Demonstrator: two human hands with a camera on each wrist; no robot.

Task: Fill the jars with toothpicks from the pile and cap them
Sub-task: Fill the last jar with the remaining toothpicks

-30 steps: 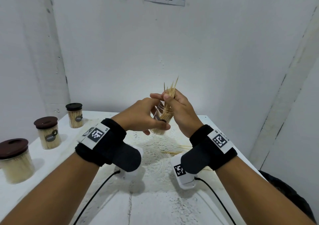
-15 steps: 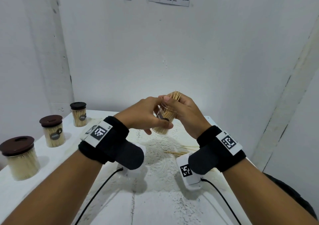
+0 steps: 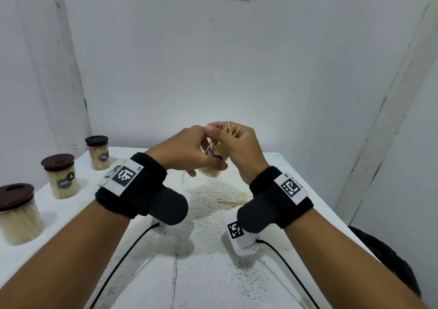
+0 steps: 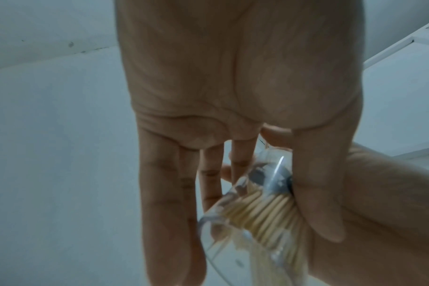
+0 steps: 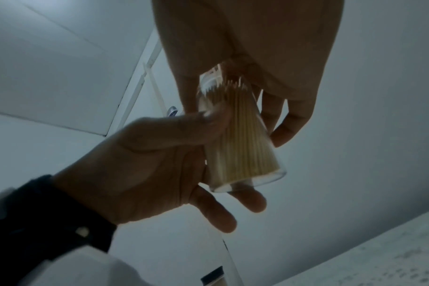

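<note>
The toothpicks (image 3: 231, 130) that stuck up high a second ago now sit lower in the jar (image 3: 211, 164) at the frame's middle – the left hand (image 3: 187, 151) grips it, the right hand (image 3: 233, 147) curls over the tips – so capping looks close.

A clear, uncapped jar (image 3: 214, 164) packed with toothpicks (image 3: 231, 128) is held tilted above the surface; three brown-capped, full jars (image 3: 62, 176) stand far left.
</note>
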